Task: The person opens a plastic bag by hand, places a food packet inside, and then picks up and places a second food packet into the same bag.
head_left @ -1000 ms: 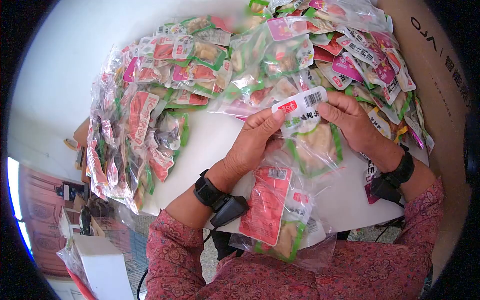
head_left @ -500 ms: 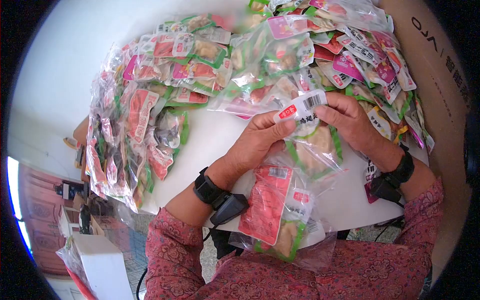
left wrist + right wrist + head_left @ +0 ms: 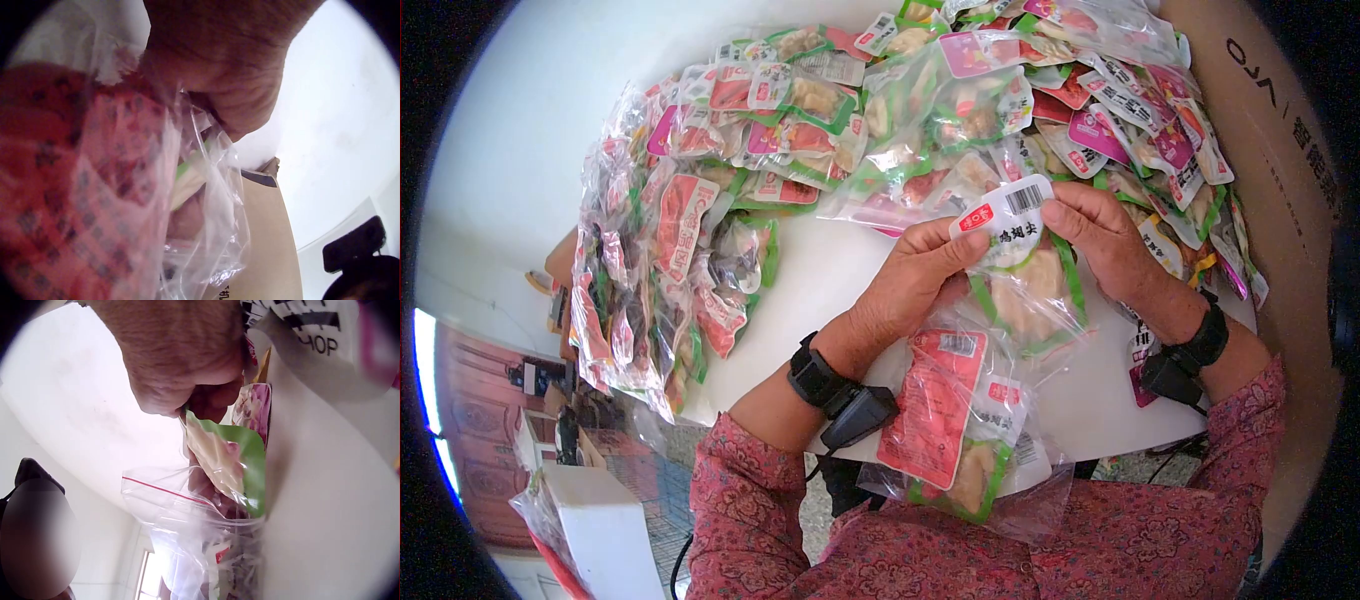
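Left hand (image 3: 910,282) and right hand (image 3: 1108,245) are pinching the white-topped packet (image 3: 1028,275) right of centre, above the clear bag (image 3: 1040,505).

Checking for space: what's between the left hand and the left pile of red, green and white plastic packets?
Bare white tabletop lies between the left hand and that pile, as the head view shows.

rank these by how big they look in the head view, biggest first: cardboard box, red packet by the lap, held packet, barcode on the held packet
1. Cardboard box
2. Red packet and held packet: too alike to rank, as fingers cover part of the held one
3. Barcode
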Demonstrator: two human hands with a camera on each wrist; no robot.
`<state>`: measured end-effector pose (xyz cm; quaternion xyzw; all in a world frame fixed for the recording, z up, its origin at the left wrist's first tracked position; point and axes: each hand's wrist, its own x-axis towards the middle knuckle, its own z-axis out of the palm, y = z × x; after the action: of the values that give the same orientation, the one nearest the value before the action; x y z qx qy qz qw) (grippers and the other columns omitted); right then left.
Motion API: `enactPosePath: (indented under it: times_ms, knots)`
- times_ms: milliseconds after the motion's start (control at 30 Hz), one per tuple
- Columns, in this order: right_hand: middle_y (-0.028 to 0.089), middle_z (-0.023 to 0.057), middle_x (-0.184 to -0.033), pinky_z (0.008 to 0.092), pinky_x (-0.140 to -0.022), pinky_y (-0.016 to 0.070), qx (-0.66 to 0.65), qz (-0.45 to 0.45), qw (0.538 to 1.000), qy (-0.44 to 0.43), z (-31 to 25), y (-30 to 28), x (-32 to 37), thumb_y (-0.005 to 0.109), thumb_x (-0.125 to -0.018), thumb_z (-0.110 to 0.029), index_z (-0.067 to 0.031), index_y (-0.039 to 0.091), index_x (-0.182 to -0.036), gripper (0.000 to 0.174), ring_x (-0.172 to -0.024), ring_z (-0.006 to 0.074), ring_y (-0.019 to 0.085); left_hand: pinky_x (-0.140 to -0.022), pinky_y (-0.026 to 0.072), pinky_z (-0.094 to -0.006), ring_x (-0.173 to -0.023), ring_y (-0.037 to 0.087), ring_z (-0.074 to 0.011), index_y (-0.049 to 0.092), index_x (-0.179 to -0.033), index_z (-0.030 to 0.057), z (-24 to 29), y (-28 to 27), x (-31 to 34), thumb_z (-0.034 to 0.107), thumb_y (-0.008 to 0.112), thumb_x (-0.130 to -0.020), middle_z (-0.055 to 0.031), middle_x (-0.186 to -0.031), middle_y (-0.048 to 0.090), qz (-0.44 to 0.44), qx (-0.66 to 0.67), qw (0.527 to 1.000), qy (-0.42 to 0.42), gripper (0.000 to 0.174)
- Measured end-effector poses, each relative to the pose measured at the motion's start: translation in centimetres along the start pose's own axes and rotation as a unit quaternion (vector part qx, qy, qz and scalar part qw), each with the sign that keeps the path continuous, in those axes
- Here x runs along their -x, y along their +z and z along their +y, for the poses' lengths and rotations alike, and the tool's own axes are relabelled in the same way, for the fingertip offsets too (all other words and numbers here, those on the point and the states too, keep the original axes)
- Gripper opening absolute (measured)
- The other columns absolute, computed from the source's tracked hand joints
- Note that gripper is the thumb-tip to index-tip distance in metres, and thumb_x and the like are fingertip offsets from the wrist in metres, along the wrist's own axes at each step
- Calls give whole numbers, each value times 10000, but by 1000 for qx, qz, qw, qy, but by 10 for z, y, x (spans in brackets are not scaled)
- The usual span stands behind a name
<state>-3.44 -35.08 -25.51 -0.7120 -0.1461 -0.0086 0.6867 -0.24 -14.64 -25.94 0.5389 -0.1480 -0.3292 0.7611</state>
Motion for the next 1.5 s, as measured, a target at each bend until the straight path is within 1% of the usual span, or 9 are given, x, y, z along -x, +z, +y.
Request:
enactPosePath:
  times_ms: [100,200,267,367,500,567,667,967,1500]
  knots:
    - [529,-16,-737,210,-626,400,20,-8,1000,-6,3,-2,-1,472,-887,-224,16,565,-891,257,-691,49,468,-409,298,-142,-550,470,8,623,-914,112,-1,-2,0,199,556,-842,46,-787,605,10,-22,1000,-14,132]
    - [520,-16,-727,212,-627,400,23,-15,1000,-2,5,-2,-2,470,-888,-224,16,562,-875,257,-688,49,464,-460,322,-146,-565,433,14,606,-964,74,3,5,2,240,550,-850,62,-768,568,3,-5,1000,1,209]
    - [516,-16,-721,211,-625,398,36,-15,999,-11,5,-3,-2,471,-887,-222,16,561,-867,255,-689,48,463,-422,268,-148,-501,369,17,611,-953,84,2,5,1,248,552,-848,81,-705,535,22,-30,999,-6,203]
    - [514,-15,-714,210,-623,399,43,-9,999,-20,4,-1,-2,475,-886,-219,17,559,-863,251,-686,50,465,-411,254,-149,-481,350,16,610,-959,86,-2,-2,0,247,551,-849,86,-682,520,12,-33,999,-3,204]
    - [499,-30,-701,193,-574,379,37,-8,999,-22,5,-2,-2,486,-882,-216,10,562,-866,239,-653,35,443,-413,256,-148,-485,356,16,610,-962,87,-2,0,0,248,548,-850,84,-688,525,19,-24,1000,-4,205]
    - [474,-57,-678,176,-512,340,43,-7,999,5,7,-5,-2,497,-877,-213,0,567,-871,224,-604,16,402,-411,254,-148,-482,355,16,610,-965,88,-3,-1,-1,246,543,-853,83,-687,526,20,-18,1000,-4,206]
    - [451,-76,-659,169,-473,303,34,0,999,1,7,-3,-2,502,-875,-214,-8,570,-878,216,-570,3,368,-410,258,-150,-481,361,14,612,-963,88,-3,-1,-2,232,538,-853,80,-689,532,27,-10,1000,-7,195]
    - [434,-84,-646,165,-461,281,28,-6,999,14,7,-3,-2,489,-881,-230,-23,569,-875,222,-551,1,347,-419,270,-155,-499,391,5,612,-940,74,0,-1,0,223,538,-844,68,-700,545,33,-3,999,-15,192]
    - [431,-82,-650,171,-468,292,24,0,1000,-2,8,-1,-2,491,-880,-237,-19,562,-874,230,-563,4,355,-459,291,-167,-523,386,-20,596,-910,72,5,2,3,225,513,-834,49,-688,519,57,-30,997,-29,190]
